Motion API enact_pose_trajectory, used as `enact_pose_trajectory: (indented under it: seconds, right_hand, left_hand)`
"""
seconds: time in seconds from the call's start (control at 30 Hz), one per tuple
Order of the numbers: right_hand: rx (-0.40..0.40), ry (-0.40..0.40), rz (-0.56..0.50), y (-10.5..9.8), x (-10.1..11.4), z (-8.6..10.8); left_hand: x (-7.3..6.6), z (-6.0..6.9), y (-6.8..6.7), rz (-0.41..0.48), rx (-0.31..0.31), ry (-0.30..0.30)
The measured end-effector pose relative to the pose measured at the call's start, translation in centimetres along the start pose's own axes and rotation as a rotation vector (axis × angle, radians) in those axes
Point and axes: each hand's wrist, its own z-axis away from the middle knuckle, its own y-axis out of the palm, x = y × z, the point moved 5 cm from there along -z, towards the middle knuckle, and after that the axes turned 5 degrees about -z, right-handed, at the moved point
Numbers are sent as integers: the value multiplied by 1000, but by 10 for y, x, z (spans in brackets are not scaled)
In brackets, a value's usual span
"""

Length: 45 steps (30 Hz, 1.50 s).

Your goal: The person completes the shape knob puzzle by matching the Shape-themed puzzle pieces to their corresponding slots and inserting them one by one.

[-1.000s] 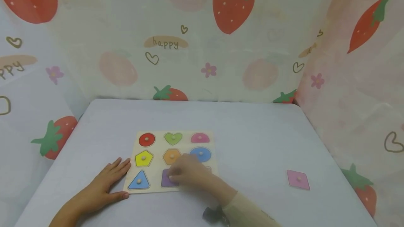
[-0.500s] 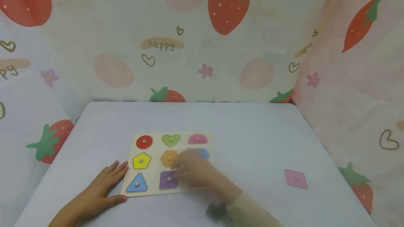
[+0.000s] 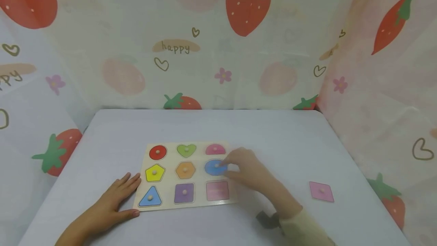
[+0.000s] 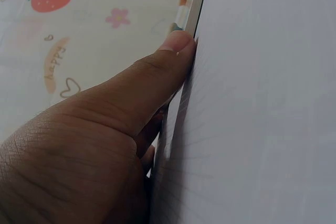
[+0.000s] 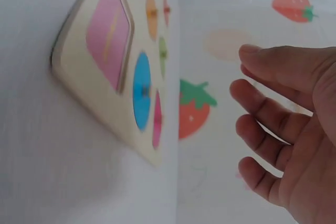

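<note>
A wooden knob puzzle board lies on the table, holding a red circle, a green heart, a pink half circle, a yellow pentagon, an orange hexagon, a blue oval, a blue triangle and a purple square. At its lower right is a knobless pink recess. My left hand rests flat on the table, fingertips and thumb touching the board's left edge. Above the board's right side hovers my right hand, fingers loosely bent and holding nothing. A pink rhombus-like piece with a knob lies farther right.
A white cloth covers the table. Strawberry-printed curtains stand around its back and sides. On my right wrist a dark device is visible beside the sleeve.
My right hand has moved right, from over the purple square to beside the blue oval, uncovering the pink recess. My left hand keeps its place at the board.
</note>
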Motion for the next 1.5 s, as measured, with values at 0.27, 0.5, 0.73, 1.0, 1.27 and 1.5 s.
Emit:
enact_pose_trajectory:
  seconds: [0.27, 0.5, 0.73, 1.0, 1.27, 1.5]
  right_hand:
    - [-86, 37, 55, -35, -35, 31]
    - [-158, -40, 56, -57, -54, 52]
    - [-236, -75, 99, -80, -70, 78]
    - [-332, -67, 169, -106, -84, 111]
    - [-339, -1, 225, -119, -109, 139]
    - [-302, 96, 222, -120, -135, 158]
  left_hand:
    - [-1, 1, -1, 15, 16, -23]
    - [-1, 1, -2, 5, 9, -24]
    - [0, -1, -1, 8, 31, -60]
    - [1, 1, -1, -27, -3, -9]
    - [2, -1, 2, 6, 20, -34]
    - [4, -1, 0, -4, 24, -46]
